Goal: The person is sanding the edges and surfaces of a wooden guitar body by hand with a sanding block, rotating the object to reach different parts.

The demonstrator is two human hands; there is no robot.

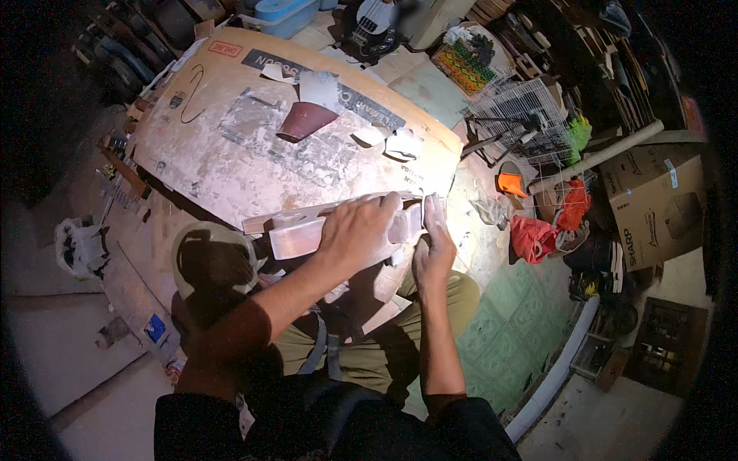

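Wood (296, 240), pale and dusty, lies across in front of me at the near edge of the counter (184, 146), above my lap. Its long axis runs nearly left to right, the left end a little nearer to me and the right end slightly farther off. A blunt, squared block end points to my left; the narrower end points right and goes into my right hand (435, 250). My left hand (357, 230) lies over the middle, its fingers bent down and closed on the wood. My right fingers are drawn in around the right end, pointing away from me; how tightly they press, I cannot tell. Just behind the block runs a thin strip (257, 223), along much the same line; whether it is joined on, I cannot tell.

Farther up the counter, which is faced with smudged cardboard, lie a brown sheet (307, 121), a white sheet (319, 91) touching it, and a curled scrap (403, 144) to the right. Beyond the far edge are a blue tub (284, 15) and a dark guitar (375, 19). Off to my right stand a wire cage (550, 107) and a carton (661, 215), with a red bag (534, 238) near them.
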